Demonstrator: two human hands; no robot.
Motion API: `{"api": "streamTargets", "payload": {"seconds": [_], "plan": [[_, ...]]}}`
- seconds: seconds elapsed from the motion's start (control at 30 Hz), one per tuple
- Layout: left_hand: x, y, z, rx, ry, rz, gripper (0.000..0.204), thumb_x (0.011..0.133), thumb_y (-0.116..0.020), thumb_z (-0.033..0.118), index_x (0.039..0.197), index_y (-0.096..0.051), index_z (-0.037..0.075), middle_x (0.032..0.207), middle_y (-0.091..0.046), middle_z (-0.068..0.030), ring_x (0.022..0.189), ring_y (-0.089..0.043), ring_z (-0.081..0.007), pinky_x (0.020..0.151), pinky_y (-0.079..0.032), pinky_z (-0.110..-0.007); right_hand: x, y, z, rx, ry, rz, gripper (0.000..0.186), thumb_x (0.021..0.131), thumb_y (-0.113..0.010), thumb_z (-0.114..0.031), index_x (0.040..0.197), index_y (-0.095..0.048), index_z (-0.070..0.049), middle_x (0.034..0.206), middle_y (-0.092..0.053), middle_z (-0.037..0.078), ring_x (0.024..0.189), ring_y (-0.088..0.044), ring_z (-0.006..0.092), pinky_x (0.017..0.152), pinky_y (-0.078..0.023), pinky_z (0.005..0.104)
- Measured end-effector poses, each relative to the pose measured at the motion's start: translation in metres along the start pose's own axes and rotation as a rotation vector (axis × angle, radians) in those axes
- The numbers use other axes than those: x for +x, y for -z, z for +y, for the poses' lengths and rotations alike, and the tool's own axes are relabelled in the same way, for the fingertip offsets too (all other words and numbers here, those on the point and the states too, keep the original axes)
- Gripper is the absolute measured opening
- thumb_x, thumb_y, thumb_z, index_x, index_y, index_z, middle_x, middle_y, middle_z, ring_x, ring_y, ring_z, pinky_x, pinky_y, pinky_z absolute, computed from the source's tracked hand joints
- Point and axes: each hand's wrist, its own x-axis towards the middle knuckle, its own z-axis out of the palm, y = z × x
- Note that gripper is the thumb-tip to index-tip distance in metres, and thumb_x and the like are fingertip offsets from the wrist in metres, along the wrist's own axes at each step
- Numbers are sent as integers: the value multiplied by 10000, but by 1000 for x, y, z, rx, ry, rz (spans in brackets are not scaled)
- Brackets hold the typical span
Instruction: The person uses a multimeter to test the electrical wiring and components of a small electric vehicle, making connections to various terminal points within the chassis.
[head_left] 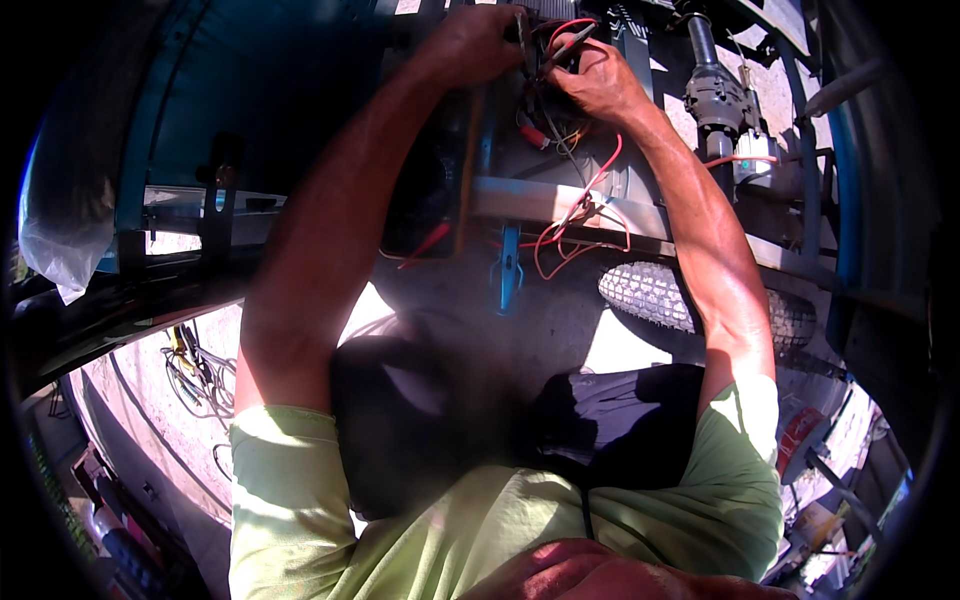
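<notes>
Both arms reach forward over a blue metal frame to a bundle of wires. My left hand (472, 45) is closed, its fingertips against a narrow metallic piece (523, 40); what it grips is too dark to make out. Close beside it, my right hand (602, 82) is closed with thumb and fingers on a slim dark tool-like piece (574, 43) that slants among the wires. A red wire (568, 23) loops just above that piece. Below the hands hang a red connector (534, 135), several thin coloured wires and a long loose red wire (612, 165).
A pale crossbar (640, 215) runs in front of me, with a blue bracket (509, 272) below it. A treaded tyre (650, 295) lies under my right arm. An axle housing (716, 97) is at far right. Cables (198, 372) lie on the ground at left, below a clear plastic bag (68, 215).
</notes>
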Motion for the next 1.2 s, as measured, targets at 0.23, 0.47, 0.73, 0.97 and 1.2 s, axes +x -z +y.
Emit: {"api": "streamTargets", "payload": {"seconds": [0.23,0.47,0.73,0.97,1.2], "plan": [[-8,8,18,24,29,-13,276,893,-754,275,1059,-747,56,950,-754,-160,874,-718,-253,773,-553,-399,-2,-4,8,-32,50,38,245,892,-715,-236,1071,-666,-76,917,-674,139,812,-643,300,799,-532,382],[7,-10,-31,145,-38,5,214,924,-736,151,1111,-730,47,979,-742,-120,844,-717,-207,767,-573,-361,-1,-9,10,-45,102,68,285,909,-725,-248,1105,-652,-54,948,-692,124,838,-668,283,823,-543,366],[12,-16,-36,235,-145,22,207,935,-740,173,1105,-729,55,973,-750,-108,878,-718,-202,790,-570,-365,-3,-16,28,-112,178,91,257,902,-723,-246,1084,-667,-74,975,-705,107,895,-700,294,841,-557,365],[11,-16,-35,220,-162,14,202,937,-745,192,1102,-732,76,963,-752,-100,854,-717,-183,761,-570,-350,-1,-14,25,-43,84,65,318,846,-736,-312,1131,-706,-173,1064,-748,118,1016,-715,371,856,-573,435],[6,-13,-17,306,-151,8,207,926,-740,158,1110,-736,64,1027,-761,-134,926,-747,-252,825,-589,-382,-5,-16,26,-119,143,89,233,905,-698,-247,1087,-682,-103,1020,-701,117,934,-692,324,844,-553,386]]}}
